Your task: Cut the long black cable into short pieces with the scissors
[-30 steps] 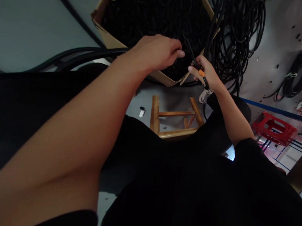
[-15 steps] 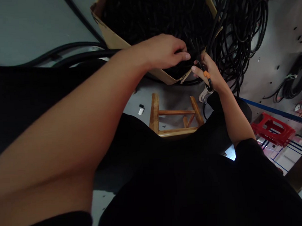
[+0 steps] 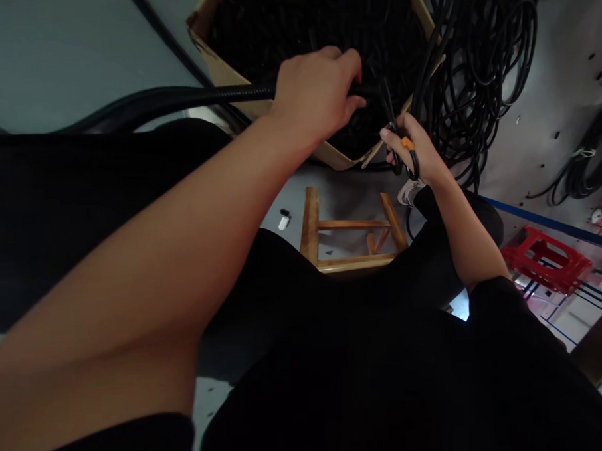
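Observation:
My left hand [image 3: 320, 95] is closed around a long black ribbed hose [image 3: 240, 93] above the front of an open cardboard box [image 3: 338, 159]. The hose comes in from the left, and a short end sticks out beyond my fingers. My right hand [image 3: 414, 147] grips a pair of scissors [image 3: 409, 145] with dark handles and an orange part. Their dark blades point up, close to the hose end; whether they touch it is hard to make out. Inside the box lies a heap of short black pieces [image 3: 292, 26].
Loops of black cable [image 3: 497, 51] are piled to the right of the box. A wooden stool [image 3: 310, 228] stands below it, between my legs. Farther right are a red plastic stool [image 3: 546, 258] and a coiled black hose [image 3: 594, 149]. Small black scraps dot the grey floor.
My left hand has shifted slightly left and up, its knuckles raised, and more ribbed hose shows behind it. The scissors now appear with blades more upright and handles spread apart.

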Motion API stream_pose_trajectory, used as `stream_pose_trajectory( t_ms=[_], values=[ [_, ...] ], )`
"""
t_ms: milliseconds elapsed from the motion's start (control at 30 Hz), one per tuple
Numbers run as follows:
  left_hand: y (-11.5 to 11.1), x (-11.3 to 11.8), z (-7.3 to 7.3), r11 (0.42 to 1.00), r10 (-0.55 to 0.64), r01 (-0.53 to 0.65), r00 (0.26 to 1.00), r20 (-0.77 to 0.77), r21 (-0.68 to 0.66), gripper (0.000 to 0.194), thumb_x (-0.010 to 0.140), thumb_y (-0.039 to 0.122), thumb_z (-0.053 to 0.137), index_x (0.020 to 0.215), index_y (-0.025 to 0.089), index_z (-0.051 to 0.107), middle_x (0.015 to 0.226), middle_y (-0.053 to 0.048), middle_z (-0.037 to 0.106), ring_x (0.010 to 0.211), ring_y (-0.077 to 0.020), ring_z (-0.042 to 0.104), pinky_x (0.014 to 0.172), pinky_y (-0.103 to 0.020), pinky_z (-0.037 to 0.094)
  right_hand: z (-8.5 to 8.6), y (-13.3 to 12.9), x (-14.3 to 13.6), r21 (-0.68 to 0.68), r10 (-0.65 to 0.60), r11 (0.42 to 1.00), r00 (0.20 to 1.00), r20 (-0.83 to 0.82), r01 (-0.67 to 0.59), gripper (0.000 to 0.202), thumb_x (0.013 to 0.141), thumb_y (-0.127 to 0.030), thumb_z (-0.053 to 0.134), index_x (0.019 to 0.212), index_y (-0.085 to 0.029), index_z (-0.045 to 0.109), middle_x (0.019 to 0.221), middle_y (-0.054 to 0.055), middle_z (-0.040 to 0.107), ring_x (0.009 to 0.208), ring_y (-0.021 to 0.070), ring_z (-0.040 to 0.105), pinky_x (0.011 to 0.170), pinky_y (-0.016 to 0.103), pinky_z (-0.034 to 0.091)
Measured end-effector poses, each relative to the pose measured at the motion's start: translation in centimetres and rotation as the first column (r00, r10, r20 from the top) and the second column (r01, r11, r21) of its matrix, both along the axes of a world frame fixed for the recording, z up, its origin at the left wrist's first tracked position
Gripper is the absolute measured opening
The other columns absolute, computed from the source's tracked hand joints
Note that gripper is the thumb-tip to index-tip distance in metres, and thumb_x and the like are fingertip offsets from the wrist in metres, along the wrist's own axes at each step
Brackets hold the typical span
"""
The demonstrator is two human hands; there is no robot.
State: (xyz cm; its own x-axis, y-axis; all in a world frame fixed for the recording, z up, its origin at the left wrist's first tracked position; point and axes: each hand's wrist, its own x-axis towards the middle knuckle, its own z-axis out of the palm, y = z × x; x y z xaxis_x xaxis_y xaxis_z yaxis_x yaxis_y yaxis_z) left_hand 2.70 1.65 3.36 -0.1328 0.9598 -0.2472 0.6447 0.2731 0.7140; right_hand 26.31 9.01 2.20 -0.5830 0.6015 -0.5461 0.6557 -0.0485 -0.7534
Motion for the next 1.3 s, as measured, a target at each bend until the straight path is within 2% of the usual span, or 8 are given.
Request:
stream_pose_trajectory(
  t_ms=[200,400,633,767,900,1033,1167,1300],
  values=[
    [0.4,0.0,-0.3,0.996,-0.028,0.028,1.000,0.001,-0.089,0.065,0.096,0.048,0.049,0.147,0.014,0.072,0.143,-0.021,0.067,0.117,-0.0358,0.056,0.110,-0.060,0.047,0.0,-0.4,-0.3,-0.007,0.026,1.000,0.998,-0.054,-0.026,0.070,0.092,-0.091,0.071,0.108,-0.028,0.046,0.107,0.002,0.062,0.079,0.0118,0.067,0.067,0.027,0.059],
    [0.4,0.5,-0.6,0.992,-0.001,-0.002,1.000,-0.022,-0.125,0.066,0.098,0.053,0.049,0.149,0.017,0.071,0.142,-0.018,0.068,0.116,-0.0353,0.055,0.110,-0.061,0.046,0.8,-1.1,-0.9,0.021,0.064,0.998,0.997,-0.047,-0.063,0.069,0.093,-0.092,0.069,0.107,-0.028,0.047,0.104,0.002,0.062,0.083,0.0141,0.067,0.070,0.030,0.060],
    [0.2,1.2,0.6,0.988,-0.023,0.023,1.000,0.005,-0.155,0.061,0.103,0.050,0.052,0.155,0.020,0.063,0.145,-0.015,0.071,0.117,-0.0332,0.061,0.107,-0.056,0.049,0.0,-0.8,-0.8,0.063,0.074,0.995,0.997,-0.007,-0.073,0.064,0.104,-0.090,0.053,0.102,-0.028,0.041,0.079,-0.006,0.053,0.072,0.0087,0.060,0.063,0.024,0.049],
    [0.0,1.4,0.6,0.992,0.040,-0.037,0.999,0.022,-0.117,0.040,0.103,0.034,0.069,0.141,0.020,0.071,0.131,-0.013,0.077,0.119,-0.0323,0.068,0.110,-0.052,0.052,-0.6,-0.6,-0.6,0.049,0.036,0.998,0.998,-0.055,-0.034,0.069,0.097,-0.095,0.058,0.102,-0.028,0.041,0.078,-0.006,0.056,0.063,0.0097,0.059,0.057,0.025,0.048],
    [-0.1,2.2,0.0,0.999,-0.016,0.020,0.996,0.084,-0.043,0.027,0.103,0.022,0.075,0.130,0.020,0.074,0.132,-0.011,0.076,0.133,-0.0308,0.066,0.118,-0.048,0.051,-0.2,-0.4,-0.7,0.068,0.023,0.997,0.997,-0.069,-0.019,0.067,0.096,-0.089,0.069,0.103,-0.027,0.045,0.094,-0.002,0.063,0.076,0.0119,0.066,0.064,0.025,0.054],
    [0.0,2.0,0.2,0.999,-0.047,0.047,0.999,0.022,0.006,0.029,0.104,0.021,0.075,0.132,0.021,0.074,0.135,-0.010,0.075,0.139,-0.0326,0.064,0.119,-0.051,0.052,0.0,0.1,-0.5,0.102,0.014,0.995,0.999,-0.039,-0.010,0.062,0.098,-0.082,0.073,0.099,-0.027,0.045,0.086,-0.003,0.057,0.072,0.0117,0.060,0.061,0.026,0.051],
    [0.1,1.5,1.1,0.999,-0.020,0.017,0.998,-0.061,-0.050,0.035,0.111,0.028,0.071,0.143,0.015,0.071,0.137,-0.013,0.074,0.136,-0.0407,0.069,0.117,-0.064,0.054,-0.4,0.5,-0.2,0.201,0.007,0.980,1.000,-0.026,-0.002,0.061,0.099,-0.081,0.070,0.090,-0.027,0.044,0.077,-0.005,0.047,0.071,0.0095,0.056,0.062,0.024,0.046],
    [0.3,1.8,0.9,0.993,-0.064,0.058,0.996,-0.059,-0.102,0.031,0.114,0.028,0.065,0.140,0.013,0.074,0.118,-0.009,0.078,0.126,-0.0403,0.075,0.109,-0.063,0.058,0.2,0.4,-0.3,0.134,0.051,0.990,0.998,-0.046,-0.044,0.057,0.097,-0.079,0.074,0.100,-0.027,0.052,0.088,-0.002,0.060,0.074,0.0119,0.061,0.064,0.026,0.053]
  ],
)
